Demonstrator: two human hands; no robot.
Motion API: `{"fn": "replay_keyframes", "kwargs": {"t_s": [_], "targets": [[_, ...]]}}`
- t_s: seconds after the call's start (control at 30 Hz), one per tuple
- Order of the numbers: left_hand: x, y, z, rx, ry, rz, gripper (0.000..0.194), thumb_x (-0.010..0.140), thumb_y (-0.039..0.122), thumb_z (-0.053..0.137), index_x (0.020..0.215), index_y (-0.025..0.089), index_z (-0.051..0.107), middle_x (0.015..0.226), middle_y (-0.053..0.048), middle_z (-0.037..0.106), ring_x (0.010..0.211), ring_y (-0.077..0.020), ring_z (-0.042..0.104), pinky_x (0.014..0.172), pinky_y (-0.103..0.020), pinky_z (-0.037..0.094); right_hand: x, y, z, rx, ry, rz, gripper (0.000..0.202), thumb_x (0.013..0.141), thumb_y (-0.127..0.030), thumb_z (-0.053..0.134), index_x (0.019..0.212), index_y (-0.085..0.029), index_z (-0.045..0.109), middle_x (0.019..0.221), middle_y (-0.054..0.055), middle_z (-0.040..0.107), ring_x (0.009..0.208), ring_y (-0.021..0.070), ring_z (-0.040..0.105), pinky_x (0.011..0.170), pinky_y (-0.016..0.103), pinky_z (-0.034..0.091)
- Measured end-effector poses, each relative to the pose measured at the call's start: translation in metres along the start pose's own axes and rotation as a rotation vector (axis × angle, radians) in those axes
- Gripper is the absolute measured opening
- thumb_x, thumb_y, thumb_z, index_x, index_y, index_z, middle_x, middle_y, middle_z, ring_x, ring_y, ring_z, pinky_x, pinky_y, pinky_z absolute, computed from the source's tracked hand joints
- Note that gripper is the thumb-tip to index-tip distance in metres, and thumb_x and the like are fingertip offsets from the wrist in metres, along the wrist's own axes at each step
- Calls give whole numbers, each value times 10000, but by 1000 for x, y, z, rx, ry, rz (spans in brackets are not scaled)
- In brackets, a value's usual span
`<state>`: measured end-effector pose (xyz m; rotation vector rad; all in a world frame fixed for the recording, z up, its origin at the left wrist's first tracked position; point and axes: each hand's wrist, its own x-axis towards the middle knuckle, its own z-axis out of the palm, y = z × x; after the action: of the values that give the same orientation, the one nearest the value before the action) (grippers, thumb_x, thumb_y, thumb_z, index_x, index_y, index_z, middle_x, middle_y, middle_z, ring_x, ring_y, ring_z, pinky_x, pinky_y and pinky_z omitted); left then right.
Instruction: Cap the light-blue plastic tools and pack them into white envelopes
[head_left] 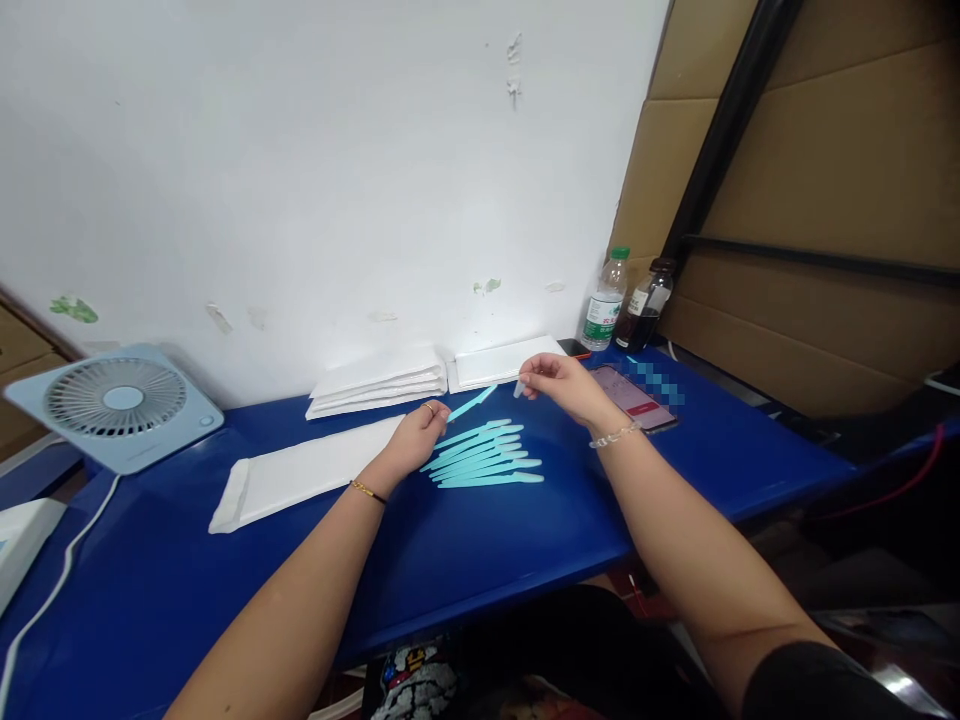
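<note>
Okay, gripping a teal stick (474, 401) in the left hand (420, 437), angled toward the right hand (561, 384); pinching a small clear cap (519, 388) there, apart from stick; fanned sticks (484, 462) between both forearms on blue table (480, 570).

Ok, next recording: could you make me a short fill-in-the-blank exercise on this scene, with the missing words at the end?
1. The left hand holds one turquoise stick, while other turquoise sticks lie on a ____ table.
2. The right hand, with a clear bracelet on its ____, pinches a small translucent piece.
3. The clear bottle near the wall has a ____ cap.
4. The fan is on the ____ side of the picture.

Missing words: blue; wrist; green; left.
</note>
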<state>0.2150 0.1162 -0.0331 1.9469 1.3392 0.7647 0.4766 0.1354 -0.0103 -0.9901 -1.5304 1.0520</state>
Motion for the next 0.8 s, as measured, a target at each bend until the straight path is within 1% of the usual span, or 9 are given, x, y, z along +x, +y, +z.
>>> {"fn": "replay_keyframes", "kwargs": {"t_s": [0.1, 0.2, 0.27, 0.47, 0.63, 0.7, 0.8], "targets": [[-2, 4, -1, -79, -15, 23, 358, 903, 488, 312, 846, 192, 505, 640, 38, 422, 537, -98, 348, 500, -212, 316, 0, 1, 8, 195, 11, -33, 293, 685, -376, 730, 814, -159, 581, 678, 8, 629, 636, 122, 599, 647, 273, 499], [-3, 8, -3, -42, -63, 62, 405, 906, 508, 301, 809, 188, 530, 616, 38, 387, 539, -101, 322, 492, -212, 298, 0, 1, 13, 323, 36, -50, 297, 680, -372, 747, 815, -167, 580, 690, 2, 629, 678, 128, 619, 685, 281, 508], [-3, 9, -3, -20, -77, 65, 422, 908, 505, 295, 781, 184, 537, 605, 35, 382, 541, -105, 321, 496, -215, 298, 0, 1, 16, 371, 47, -59, 288, 687, -365, 747, 821, -173, 580, 705, -3, 627, 704, 128, 629, 707, 279, 510], [-2, 9, -2, 30, -82, 88, 419, 902, 498, 301, 762, 187, 545, 645, 21, 456, 579, -116, 375, 556, -228, 343, 1, 4, 22, 378, 79, -40, 305, 677, -384, 748, 820, -178, 574, 719, -7, 626, 715, 127, 633, 734, 288, 518], [-2, 10, 0, 66, -114, 113, 411, 901, 484, 296, 752, 192, 545, 678, 17, 483, 620, -126, 403, 604, -237, 358, 0, 4, 30, 407, 44, -14, 312, 659, -379, 759, 808, -176, 575, 704, -2, 640, 715, 133, 638, 719, 287, 521], [-2, 10, 0, 72, -117, 109, 414, 901, 485, 290, 761, 194, 548, 689, 14, 492, 634, -131, 416, 613, -240, 369, -1, 3, 34, 388, 18, 9, 322, 648, -387, 764, 800, -175, 576, 691, -2, 644, 689, 130, 633, 694, 283, 520], [-1, 8, 0, 89, -109, 110, 414, 903, 480, 288, 769, 194, 555, 719, 7, 521, 667, -138, 448, 641, -246, 396, -1, 5, 38, 312, -22, 30, 334, 636, -400, 762, 788, -161, 584, 656, 0, 636, 627, 122, 613, 601, 250, 494]]}}
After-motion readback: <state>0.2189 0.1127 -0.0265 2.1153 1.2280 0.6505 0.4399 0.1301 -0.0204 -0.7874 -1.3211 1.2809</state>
